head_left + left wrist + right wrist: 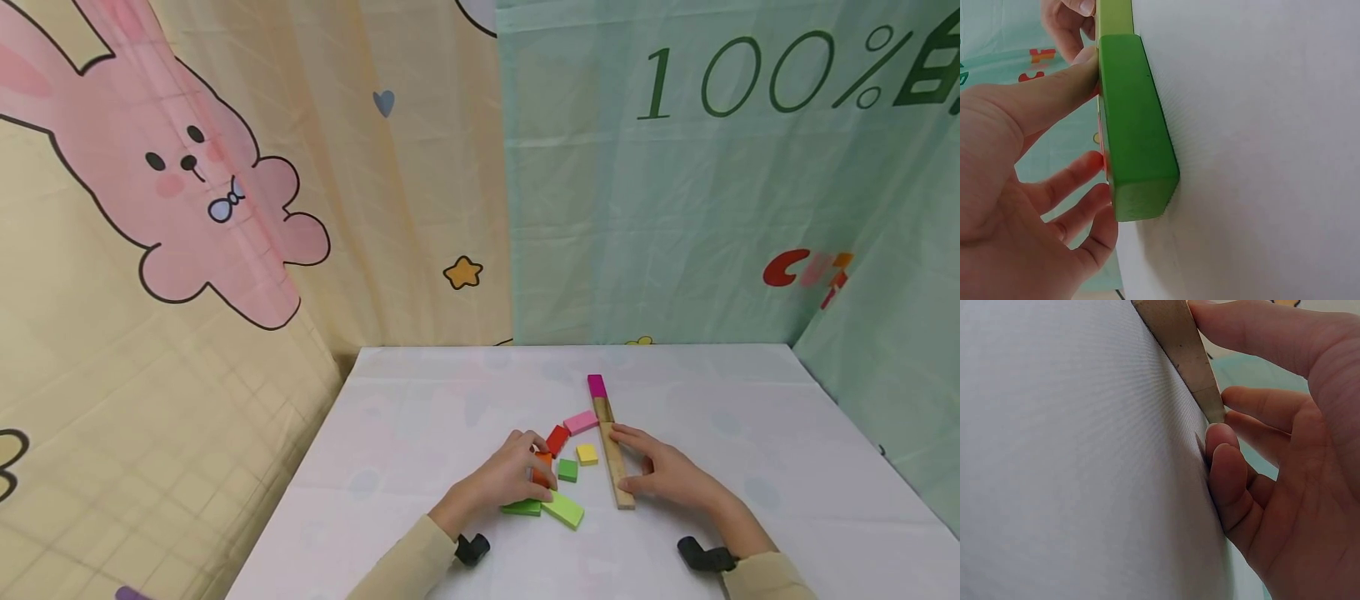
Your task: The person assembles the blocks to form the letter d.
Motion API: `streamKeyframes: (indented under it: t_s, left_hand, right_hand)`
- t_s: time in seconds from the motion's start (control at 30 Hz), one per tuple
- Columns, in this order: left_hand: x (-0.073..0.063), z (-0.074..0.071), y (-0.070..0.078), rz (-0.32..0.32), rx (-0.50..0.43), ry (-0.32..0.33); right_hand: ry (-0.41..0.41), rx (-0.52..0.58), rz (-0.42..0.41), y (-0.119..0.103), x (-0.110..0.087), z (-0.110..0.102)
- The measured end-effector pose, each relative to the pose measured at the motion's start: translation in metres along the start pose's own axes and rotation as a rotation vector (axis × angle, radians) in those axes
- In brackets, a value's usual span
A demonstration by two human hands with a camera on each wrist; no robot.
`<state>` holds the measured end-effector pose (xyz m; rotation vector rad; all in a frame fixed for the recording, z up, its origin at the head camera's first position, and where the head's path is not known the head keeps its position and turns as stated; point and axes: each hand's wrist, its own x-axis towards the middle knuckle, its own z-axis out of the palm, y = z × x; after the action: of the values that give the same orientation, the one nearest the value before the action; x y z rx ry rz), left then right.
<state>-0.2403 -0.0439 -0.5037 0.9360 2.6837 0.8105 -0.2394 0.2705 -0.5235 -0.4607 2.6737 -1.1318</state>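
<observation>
My left hand [517, 468] curls over an orange block [542, 468], with thumb and fingertips at its opposite ends. Under that hand lies a dark green block [1138, 125], touching a light green block [564, 510] at one corner. My right hand [671, 473] rests its thumb and fingertips along the right side of a long plain wooden block [617, 467]. Beyond that block, in the same line, come a shorter wooden block [603, 408] and a magenta block [596, 385]. A red block [557, 439] and a pink block [581, 422] continue the curve from the orange one.
Inside the curve sit a small yellow block [587, 454] and a small green block [567, 471]. Everything lies on a white-covered table [420, 400]. Printed curtains [420, 183] hang behind and beside it. Black straps show at both wrists.
</observation>
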Motion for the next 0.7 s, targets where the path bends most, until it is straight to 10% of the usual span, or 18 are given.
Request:
streamKeyframes:
  t_s: [0.7]
  left_hand:
    - [0.0, -0.0063, -0.0045, 0.047, 0.018, -0.028]
  right_hand:
    - [0.001, 0.003, 0.001, 0.0, 0.0008, 0.0]
